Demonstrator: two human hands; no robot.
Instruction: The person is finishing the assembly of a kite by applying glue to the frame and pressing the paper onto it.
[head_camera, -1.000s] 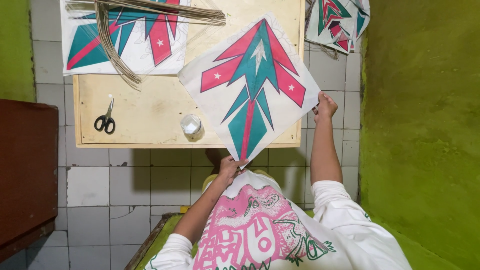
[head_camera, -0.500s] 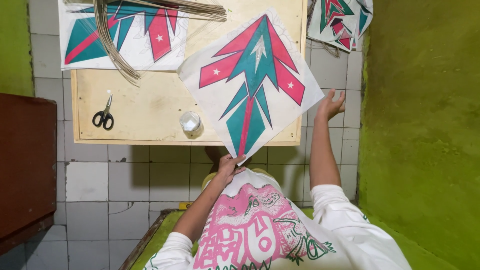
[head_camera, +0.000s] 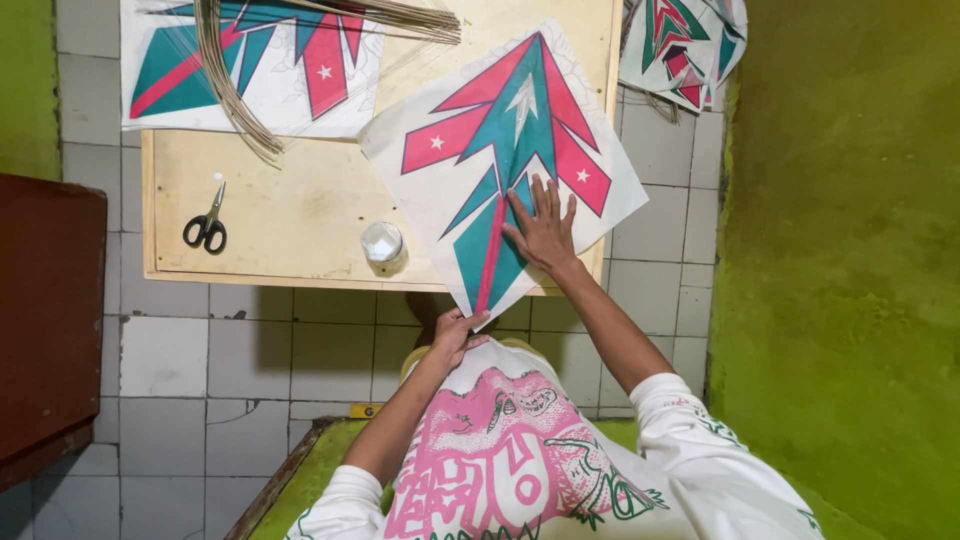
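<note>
A white diamond-shaped kite sheet with a teal, red and pink arrow pattern and white stars lies over the right part of a low wooden board. My left hand pinches the sheet's bottom corner, which hangs past the board's near edge. My right hand lies flat on the sheet's lower middle with its fingers spread.
Black-handled scissors and a small clear round jar sit on the board. Thin bamboo sticks curve over another printed sheet at the back left. More kites lie back right. A dark wooden cabinet stands left, a green wall right.
My right hand let go of the sheet's right corner and came down flat on its middle. The sheet dropped lower onto the board.
</note>
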